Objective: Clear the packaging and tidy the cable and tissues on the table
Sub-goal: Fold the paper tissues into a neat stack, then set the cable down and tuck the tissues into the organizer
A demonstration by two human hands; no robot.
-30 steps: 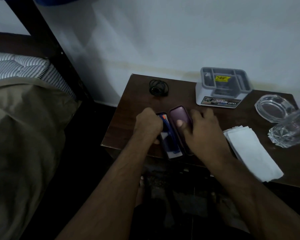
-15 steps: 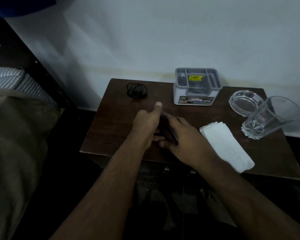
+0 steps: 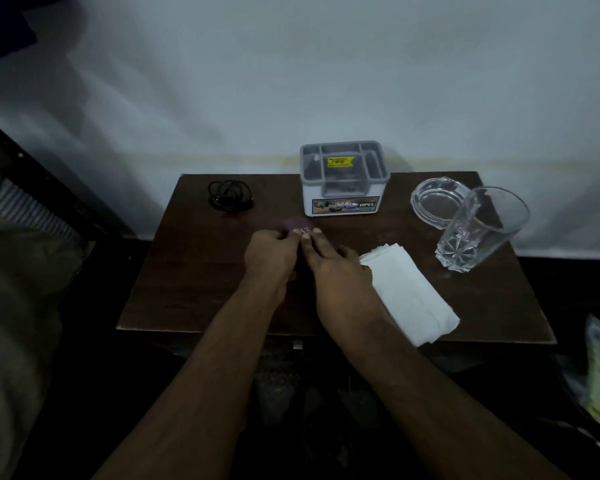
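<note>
A dim bedside table is shown from above. Both hands are brought together at its middle: the left hand and the right hand are closed around a small purple package, of which only the far end is seen past the fingertips; how the fingers lie beneath it cannot be told.

Progress is judged as early. The packaging is gathered between the hands but is not yet taken off the table. The black cable is seen coiled near the far left corner, well apart from the hands. The white tissues are spread in a loose, fanned stack just beside the right hand, running to the near edge. Both are taken as still to be tidied.

A grey organiser box is stood at the far edge, with a glass ashtray and a drinking glass to the right.

Compared with the frame a second earlier, where a blue insert and a purple shell were lying side by side under the hands, the two pieces are now closed together into one.
</note>
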